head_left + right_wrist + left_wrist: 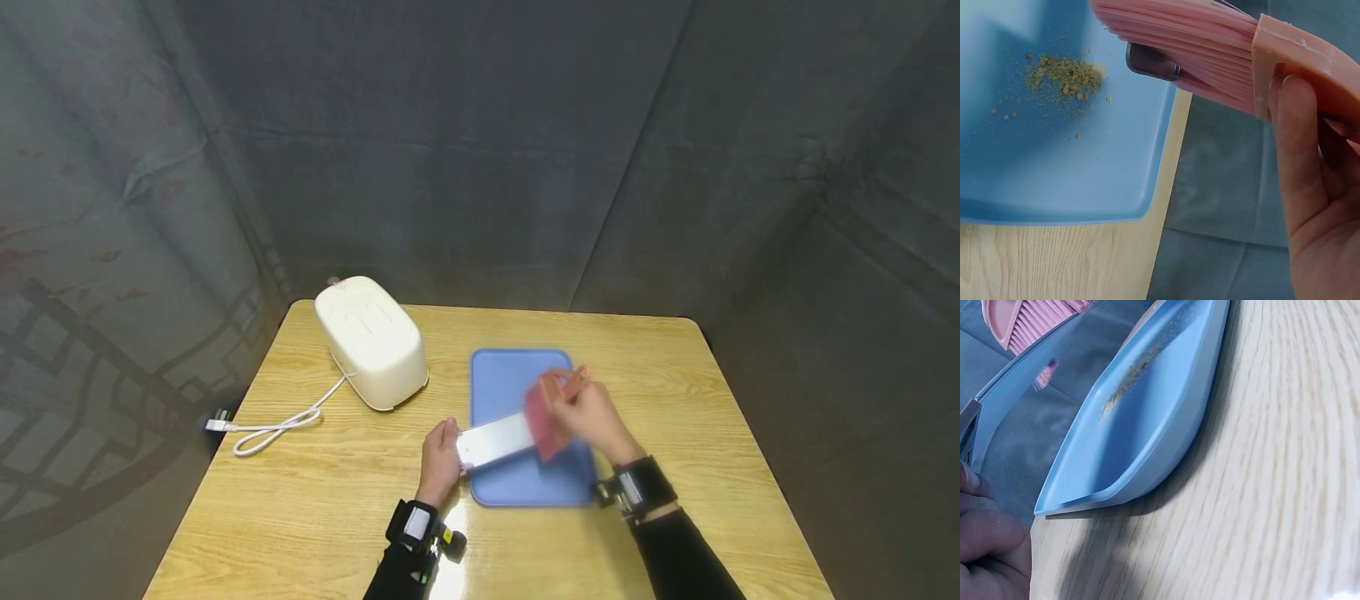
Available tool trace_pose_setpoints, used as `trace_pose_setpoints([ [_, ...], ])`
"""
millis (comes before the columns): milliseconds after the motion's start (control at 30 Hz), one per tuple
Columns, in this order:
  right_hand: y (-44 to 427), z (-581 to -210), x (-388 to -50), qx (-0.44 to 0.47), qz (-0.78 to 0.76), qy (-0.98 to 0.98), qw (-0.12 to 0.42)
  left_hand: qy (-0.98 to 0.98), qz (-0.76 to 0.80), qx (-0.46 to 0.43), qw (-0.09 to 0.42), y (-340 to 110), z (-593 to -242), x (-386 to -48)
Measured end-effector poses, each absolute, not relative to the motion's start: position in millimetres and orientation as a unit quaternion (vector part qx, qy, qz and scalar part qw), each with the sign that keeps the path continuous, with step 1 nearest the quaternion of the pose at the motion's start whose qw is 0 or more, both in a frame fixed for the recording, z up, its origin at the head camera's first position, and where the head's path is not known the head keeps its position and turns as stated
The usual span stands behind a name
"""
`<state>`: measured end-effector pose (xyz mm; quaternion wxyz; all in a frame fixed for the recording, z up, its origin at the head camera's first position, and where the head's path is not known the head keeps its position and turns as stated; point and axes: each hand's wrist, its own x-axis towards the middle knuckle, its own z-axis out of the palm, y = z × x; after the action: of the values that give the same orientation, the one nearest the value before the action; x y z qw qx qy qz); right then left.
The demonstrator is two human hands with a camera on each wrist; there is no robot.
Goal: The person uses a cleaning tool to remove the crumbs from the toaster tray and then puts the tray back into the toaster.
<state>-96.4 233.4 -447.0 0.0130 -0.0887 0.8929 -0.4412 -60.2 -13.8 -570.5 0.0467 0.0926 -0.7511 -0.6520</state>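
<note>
My left hand (438,462) grips one end of a flat metal crumb tray (493,442), held tilted above a blue plastic tray (510,371). In my right hand (600,421) is a pink brush (1297,56), gripped by its handle, its long bristles (1191,53) lying across the crumb tray's far end. Brown crumbs (1063,78) form a small pile with scattered bits on the floor of the blue tray. From the left wrist, the crumb tray (1019,378) shows edge-on, with the brush (1035,325) behind it.
A cream toaster (371,342) lies on its side at the back left of the wooden table (337,500). Its white cord (277,432) is bundled towards the left edge, with the plug (219,423) at that edge. Grey curtains (465,167) surround the table.
</note>
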Motion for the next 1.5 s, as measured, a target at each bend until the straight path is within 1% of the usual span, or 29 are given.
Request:
trace_pose_setpoints([
  [200, 235.2, -445.8, -95.3, -0.074, -0.446, 0.892, 0.004, -0.743, -0.659, 0.104, 0.040, -13.7, -569.3, -59.8],
  [467, 237.1, -447.7, -94.5, -0.054, -0.444, 0.894, -0.016, -0.740, -0.664, 0.100, 0.044, -13.3, -569.6, -59.0],
  [767, 233.1, -449.1, -91.9, -0.034, -0.442, 0.895, -0.053, -0.736, -0.667, 0.102, 0.047, -12.2, -570.7, -58.8],
  [1167, 226.2, -448.2, -87.7, 0.013, -0.429, 0.902, -0.054, -0.732, -0.672, 0.098, 0.053, -10.7, -571.3, -59.1],
  [1500, 225.0, -445.9, -85.5, 0.033, -0.428, 0.902, -0.053, -0.732, -0.670, 0.108, 0.050, -10.2, -573.2, -60.2],
])
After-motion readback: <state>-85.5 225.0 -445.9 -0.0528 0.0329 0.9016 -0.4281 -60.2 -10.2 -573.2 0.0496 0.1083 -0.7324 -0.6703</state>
